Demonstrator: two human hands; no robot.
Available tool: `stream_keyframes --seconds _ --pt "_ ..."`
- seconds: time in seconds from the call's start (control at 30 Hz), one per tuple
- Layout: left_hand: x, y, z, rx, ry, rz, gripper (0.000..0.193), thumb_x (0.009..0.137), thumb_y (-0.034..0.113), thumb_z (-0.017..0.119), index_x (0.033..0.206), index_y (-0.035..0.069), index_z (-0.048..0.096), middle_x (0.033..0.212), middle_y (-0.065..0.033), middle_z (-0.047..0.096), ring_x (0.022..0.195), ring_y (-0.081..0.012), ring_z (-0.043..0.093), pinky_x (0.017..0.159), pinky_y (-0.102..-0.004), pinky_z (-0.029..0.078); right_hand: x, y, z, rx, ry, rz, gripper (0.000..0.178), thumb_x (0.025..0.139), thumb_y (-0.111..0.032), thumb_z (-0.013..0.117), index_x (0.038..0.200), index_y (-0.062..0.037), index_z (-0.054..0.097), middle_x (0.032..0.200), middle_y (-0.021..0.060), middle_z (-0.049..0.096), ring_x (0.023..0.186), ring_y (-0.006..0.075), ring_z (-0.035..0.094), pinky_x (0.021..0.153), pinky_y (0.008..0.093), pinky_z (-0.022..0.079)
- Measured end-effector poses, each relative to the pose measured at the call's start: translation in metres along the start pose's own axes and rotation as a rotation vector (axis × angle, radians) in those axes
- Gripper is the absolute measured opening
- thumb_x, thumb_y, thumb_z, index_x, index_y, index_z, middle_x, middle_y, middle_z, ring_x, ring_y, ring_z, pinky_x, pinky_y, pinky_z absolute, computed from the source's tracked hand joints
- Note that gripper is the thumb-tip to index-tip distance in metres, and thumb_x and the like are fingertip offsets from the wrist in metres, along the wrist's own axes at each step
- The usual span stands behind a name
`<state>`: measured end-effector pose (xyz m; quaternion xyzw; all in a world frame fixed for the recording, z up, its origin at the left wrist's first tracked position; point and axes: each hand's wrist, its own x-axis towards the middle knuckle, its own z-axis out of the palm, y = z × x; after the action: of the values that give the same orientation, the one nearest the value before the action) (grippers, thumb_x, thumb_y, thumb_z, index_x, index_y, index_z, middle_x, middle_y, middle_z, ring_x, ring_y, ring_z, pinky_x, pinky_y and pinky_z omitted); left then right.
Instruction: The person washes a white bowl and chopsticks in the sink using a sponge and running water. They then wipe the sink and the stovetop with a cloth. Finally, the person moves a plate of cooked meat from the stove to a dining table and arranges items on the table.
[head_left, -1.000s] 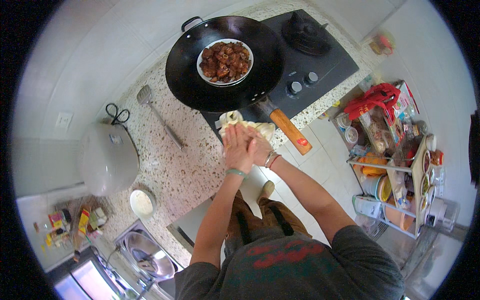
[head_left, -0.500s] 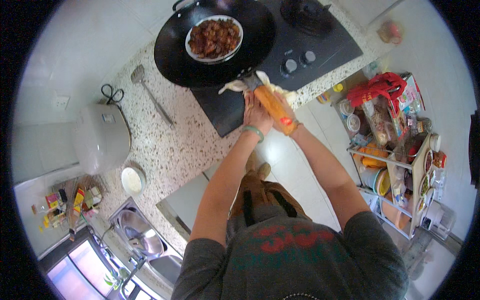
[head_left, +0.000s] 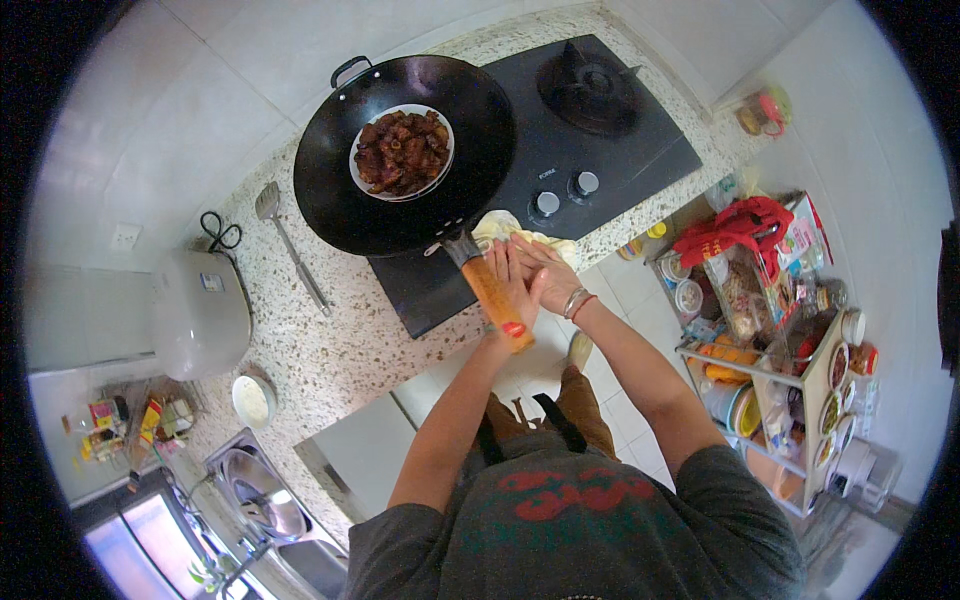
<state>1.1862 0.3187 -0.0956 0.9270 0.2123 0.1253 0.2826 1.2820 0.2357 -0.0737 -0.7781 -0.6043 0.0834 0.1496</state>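
My left hand (head_left: 517, 284) lies with its fingers stretched out on a crumpled pale yellow cloth (head_left: 497, 226) at the front edge of the black gas stove (head_left: 660, 150). Over that wrist passes the orange-brown wooden handle (head_left: 490, 296) of a black wok (head_left: 480, 140), hiding part of the hand. Flat on the same cloth, with fingers extended and overlapping the left hand, is my right hand (head_left: 548, 272). Inside the wok sits a white dish (head_left: 446, 174) heaped with dark brown glazed meat pieces (head_left: 402, 148).
On the speckled counter (head_left: 340, 350) lie a metal spatula (head_left: 290, 245) and a white bowl (head_left: 254, 400) of pale contents. Left stands a grey-white appliance (head_left: 200, 315); beyond it is a steel sink (head_left: 262, 495). A crowded shelf rack (head_left: 745, 365) stands at right.
The view has shifted, so the stove sits lower. Both hands and the cloth are now to the right of the wok handle; before, the hands were on either side of it, with cloth showing both sides.
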Motion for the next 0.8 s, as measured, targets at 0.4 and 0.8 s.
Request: stream_keyframes --seconds 0.4,0.8 --pt "0.057 0.148 0.104 -0.058 -0.014 -0.126 0.077 0.089 0.051 0.044 0.143 0.002 0.021 0.149 -0.0212 0.018 0.138 -0.036 0.015 0.112 -0.0461 0.012 -0.086 0.174 -0.04 0.138 0.103 -0.068 0.042 0.08 -0.021 0.055 0.121 -0.0133 0.058 0.135 0.0066 0.048 0.132 0.0232 0.037 0.104 0.0398 0.032" --pt "0.084 0.191 0.049 -0.703 0.44 -0.3 0.044 0.093 0.021 0.048 0.133 0.002 0.044 0.145 -0.0182 0.031 0.135 -0.0299 0.03 0.109 -0.0353 0.025 -0.036 0.168 -0.122 1.229 0.315 0.466 0.03 0.089 -0.008 0.052 0.117 -0.0008 0.059 0.102 0.0044 0.064 0.084 0.011 0.058 0.074 0.0233 0.047"
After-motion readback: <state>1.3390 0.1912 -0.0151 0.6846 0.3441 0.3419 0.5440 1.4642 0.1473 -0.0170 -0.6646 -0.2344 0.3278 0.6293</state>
